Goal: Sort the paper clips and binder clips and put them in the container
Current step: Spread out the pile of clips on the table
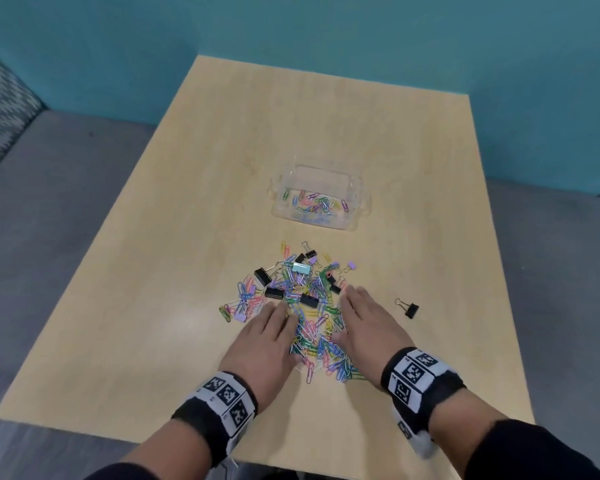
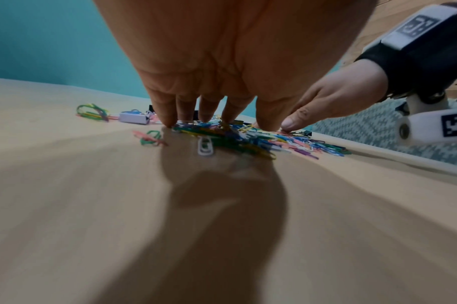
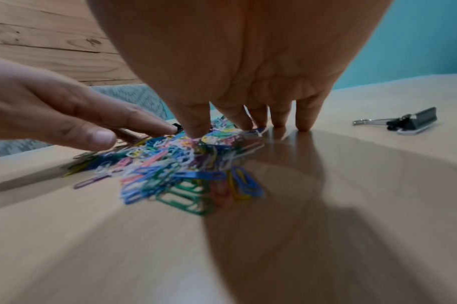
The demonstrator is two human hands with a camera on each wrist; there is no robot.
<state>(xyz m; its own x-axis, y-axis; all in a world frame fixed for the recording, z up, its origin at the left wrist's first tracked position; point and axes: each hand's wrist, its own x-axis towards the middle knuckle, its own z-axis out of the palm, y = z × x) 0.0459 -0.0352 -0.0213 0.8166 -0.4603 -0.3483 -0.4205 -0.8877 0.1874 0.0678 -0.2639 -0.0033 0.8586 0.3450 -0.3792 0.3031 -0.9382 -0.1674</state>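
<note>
A heap of coloured paper clips (image 1: 312,327) mixed with black, purple and teal binder clips (image 1: 274,292) lies on the wooden table (image 1: 187,237). My left hand (image 1: 271,334) lies flat on the heap's left side, fingers straight, tips on clips (image 2: 211,131) and table. My right hand (image 1: 364,323) lies flat on the heap's right side, its fingertips (image 3: 302,126) touching the table beside the clips (image 3: 186,164). Neither hand holds anything. A clear plastic container (image 1: 321,197) beyond the heap holds several paper clips.
One black binder clip (image 1: 408,308) lies apart to the right of my right hand, seen too in the right wrist view as binder clip (image 3: 409,121). Grey seating (image 1: 49,202) and a teal wall (image 1: 326,29) surround the table.
</note>
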